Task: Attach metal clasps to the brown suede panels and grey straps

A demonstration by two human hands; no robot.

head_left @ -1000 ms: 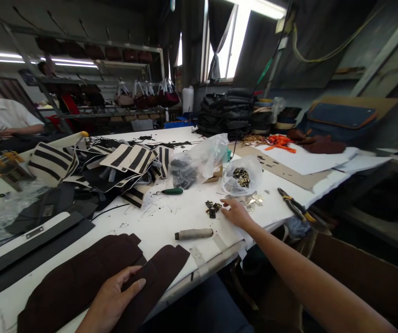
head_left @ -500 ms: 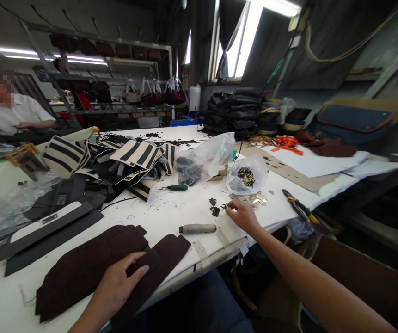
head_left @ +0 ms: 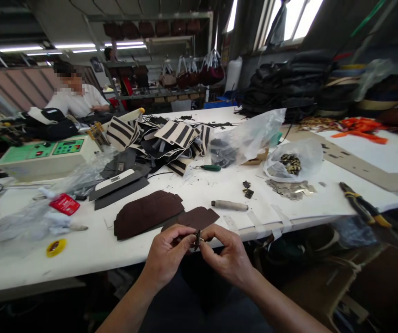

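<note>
Both hands meet at the table's front edge, fingertips pinched round a small dark metal piece (head_left: 198, 237), probably bag hardware. My left hand (head_left: 164, 254) grips it from the left, thumb and forefinger closed. From the other side my right hand (head_left: 227, 255) pinches it with thumb and forefinger. Just beyond lie a dark brown fabric panel (head_left: 150, 210) and a second brown panel (head_left: 200, 216), its near end partly behind my left hand. A grey-wrapped rod (head_left: 229, 205) and a few small dark metal pieces (head_left: 248, 190) rest farther right.
Pliers (head_left: 361, 203) lie at the right edge. A plastic bag of metal parts (head_left: 290, 164) stands behind flat metal plates (head_left: 290, 188). Striped pieces (head_left: 174, 138) are heaped at the back; a green-handled tool (head_left: 211, 168) and yellow tape roll (head_left: 56, 248) lie nearer. A co-worker (head_left: 77, 95) sits back left.
My right hand has come from the small metal pieces to the table's front edge. My left hand has let go of the brown panel and joined it. The view has swung left.
</note>
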